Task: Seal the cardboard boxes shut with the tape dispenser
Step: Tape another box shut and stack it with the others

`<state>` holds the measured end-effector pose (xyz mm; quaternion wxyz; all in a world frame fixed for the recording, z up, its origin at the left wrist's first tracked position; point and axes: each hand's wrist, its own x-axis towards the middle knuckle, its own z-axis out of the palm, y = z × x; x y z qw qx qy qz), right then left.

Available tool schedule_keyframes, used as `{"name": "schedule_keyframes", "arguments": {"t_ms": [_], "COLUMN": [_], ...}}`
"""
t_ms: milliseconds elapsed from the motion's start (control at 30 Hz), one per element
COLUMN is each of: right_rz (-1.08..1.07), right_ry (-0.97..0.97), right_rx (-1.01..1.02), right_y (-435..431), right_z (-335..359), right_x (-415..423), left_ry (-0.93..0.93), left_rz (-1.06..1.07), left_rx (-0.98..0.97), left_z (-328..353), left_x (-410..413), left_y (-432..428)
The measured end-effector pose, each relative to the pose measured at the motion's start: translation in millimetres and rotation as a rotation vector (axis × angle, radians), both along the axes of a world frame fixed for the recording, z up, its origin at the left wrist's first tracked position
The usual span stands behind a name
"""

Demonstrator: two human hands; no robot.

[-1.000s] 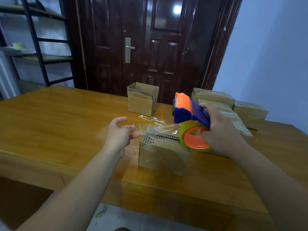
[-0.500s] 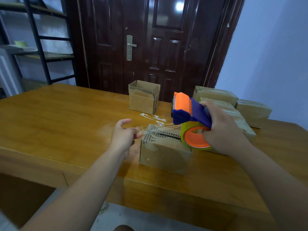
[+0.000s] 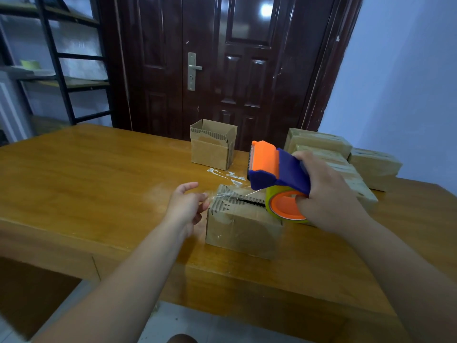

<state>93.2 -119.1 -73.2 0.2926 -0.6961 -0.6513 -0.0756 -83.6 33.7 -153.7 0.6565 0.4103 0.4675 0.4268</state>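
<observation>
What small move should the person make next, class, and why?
Probably lower the left hand and press the end of the tape onto the box's left edge. The tape hangs stretched from the dispenser, gripped by the right hand, over the open seam, and does not look stuck down yet.

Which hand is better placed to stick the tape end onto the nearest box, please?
Left hand: it pinches the clear tape end by the brown cardboard box; right hand grips the blue tape dispenser.
</observation>
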Motion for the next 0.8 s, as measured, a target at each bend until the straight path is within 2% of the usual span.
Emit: {"name": "schedule_keyframes", "arguments": {"t_ms": [267, 633, 700, 800], "right_rz": [-0.022, -0.013, -0.008, -0.016], "right_ry": [-0.024, -0.054, -0.059, -0.07], "right_rx": [-0.031, -0.024, -0.025, -0.027], "right_y": [3.6, 4.9, 6.0, 6.5], "right_z": [1.4, 3.8, 4.4, 4.6], "right_x": [-0.7, -8.9, -10.0, -10.6], "left_ry": [0.069, 0.234, 0.337, 0.692], "left_rz": [-0.08, -0.177, -0.199, -0.231], "left_rx": [-0.029, 0.173, 0.241, 0.424], "left_z": [-7.3, -15.0, -13.8, -17.3], "left_x": [-0.8, 4.1, 2.5, -0.2], "left_y": [4.3, 4.9, 4.7, 6.7]}}
